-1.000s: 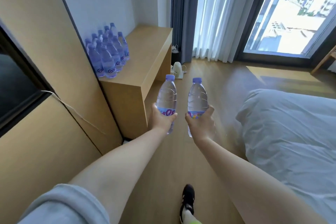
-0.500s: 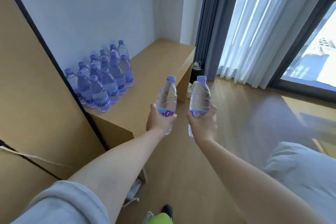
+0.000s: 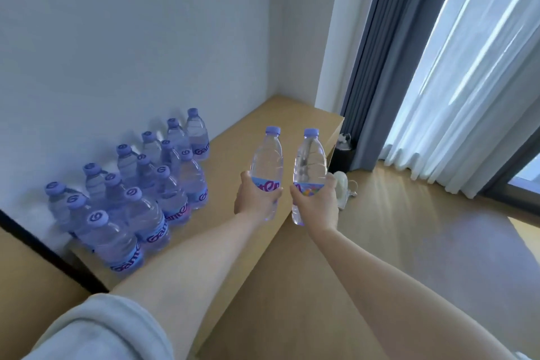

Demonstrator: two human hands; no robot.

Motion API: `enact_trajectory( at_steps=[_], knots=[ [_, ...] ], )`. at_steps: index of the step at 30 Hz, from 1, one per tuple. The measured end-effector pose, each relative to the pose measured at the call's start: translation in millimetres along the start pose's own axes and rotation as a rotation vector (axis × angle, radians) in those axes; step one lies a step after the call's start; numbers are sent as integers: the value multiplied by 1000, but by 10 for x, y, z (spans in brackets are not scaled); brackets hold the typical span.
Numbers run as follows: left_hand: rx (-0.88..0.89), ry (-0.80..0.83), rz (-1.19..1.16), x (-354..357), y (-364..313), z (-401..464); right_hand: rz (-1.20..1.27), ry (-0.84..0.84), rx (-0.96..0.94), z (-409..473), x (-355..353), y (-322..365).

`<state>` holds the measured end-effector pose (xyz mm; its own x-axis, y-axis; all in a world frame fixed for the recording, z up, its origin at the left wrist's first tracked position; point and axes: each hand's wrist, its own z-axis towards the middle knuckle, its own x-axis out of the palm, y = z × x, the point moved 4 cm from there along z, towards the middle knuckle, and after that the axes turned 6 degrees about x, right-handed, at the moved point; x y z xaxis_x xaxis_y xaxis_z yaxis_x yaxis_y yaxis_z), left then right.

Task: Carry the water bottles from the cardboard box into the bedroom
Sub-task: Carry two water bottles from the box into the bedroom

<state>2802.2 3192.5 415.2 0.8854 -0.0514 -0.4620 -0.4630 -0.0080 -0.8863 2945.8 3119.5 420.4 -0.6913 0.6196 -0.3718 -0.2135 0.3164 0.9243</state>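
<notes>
Water bottles: you hold one upright in each outstretched arm, your left hand [image 3: 257, 199] gripping the left bottle [image 3: 266, 168], right hand [image 3: 315, 202] gripping the right bottle [image 3: 309, 166], above the wooden desk [image 3: 251, 114] near the standing bottle cluster [image 3: 137, 193]

I've closed in on the bench [image 3: 233, 172]; the standing bottles [image 3: 140, 193] now sit just beside my left hand [image 3: 254, 199].

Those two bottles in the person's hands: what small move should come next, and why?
Probably lower both onto the bare desk top beside the standing group of bottles. The left hand grips one bottle and the right hand another, both upright, near that open space.
</notes>
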Motion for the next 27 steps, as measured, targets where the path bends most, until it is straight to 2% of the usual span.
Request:
enact_trajectory(
  at_steps=[6,10,18,23,27],
  knots=[
    [-70,-91,-70,142,10,912,189,197,68,978,548,233],
    [-167,-178,-82,244,199,1465,194,387,97,1608,995,281],
    [-305,-390,-340,406,427,2264,55,859,64,2717,1917,431],
    [-384,-489,-422,426,504,2343,-72,1099,54,2966,2303,459],
    [-429,-586,-378,314,632,2227,-118,1252,21,2923,2511,437]
  ],
)
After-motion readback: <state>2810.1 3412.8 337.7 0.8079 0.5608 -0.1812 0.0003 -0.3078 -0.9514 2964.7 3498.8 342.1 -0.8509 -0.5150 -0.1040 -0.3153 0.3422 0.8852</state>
